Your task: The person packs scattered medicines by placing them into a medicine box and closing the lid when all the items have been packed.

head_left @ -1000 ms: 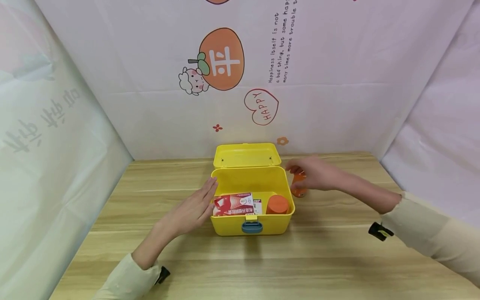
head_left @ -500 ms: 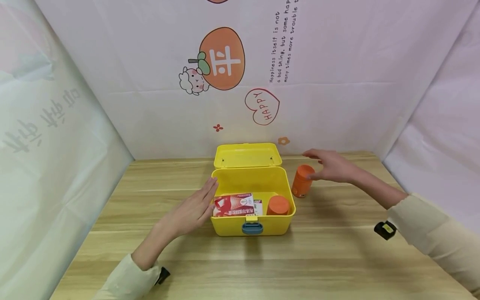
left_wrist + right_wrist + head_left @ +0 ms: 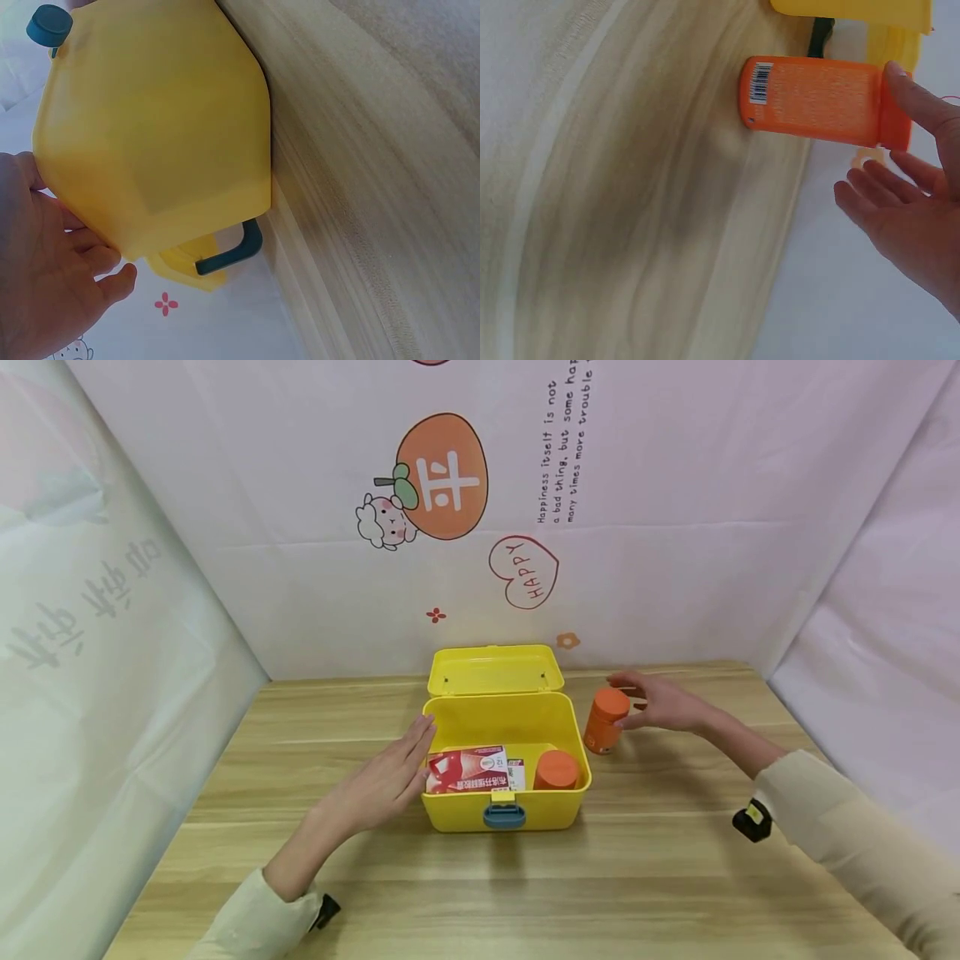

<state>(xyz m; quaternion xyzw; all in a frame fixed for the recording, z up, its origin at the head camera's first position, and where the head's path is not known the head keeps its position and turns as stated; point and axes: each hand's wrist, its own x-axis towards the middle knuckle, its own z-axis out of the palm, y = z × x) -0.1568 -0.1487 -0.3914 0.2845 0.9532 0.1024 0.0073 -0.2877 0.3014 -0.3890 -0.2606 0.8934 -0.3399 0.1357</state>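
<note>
A yellow plastic medicine box (image 3: 504, 763) stands with its lid (image 3: 496, 670) up at the back. My left hand (image 3: 382, 781) rests against its left rim with extended fingers; in the left wrist view those fingertips lie along the yellow wall (image 3: 165, 135). To the right of the box stands an orange pill bottle (image 3: 604, 723). My right hand (image 3: 663, 703) is at its cap, thumb on one side and fingers on the other, as the right wrist view of the bottle (image 3: 817, 101) also shows. Inside the box are a red-and-white medicine carton (image 3: 468, 770) and another orange-capped bottle (image 3: 557, 770).
A blue-green latch (image 3: 504, 815) sits on the box front, and a dark green handle (image 3: 232, 255) juts from its side in the left wrist view. Wooden tabletop (image 3: 480, 893) surrounds the box. A printed white cloth (image 3: 660, 568) hangs behind.
My right hand draws back to the right, uncovering the bottle, then its fingers come in closer around the cap. The left hand keeps its place on the box.
</note>
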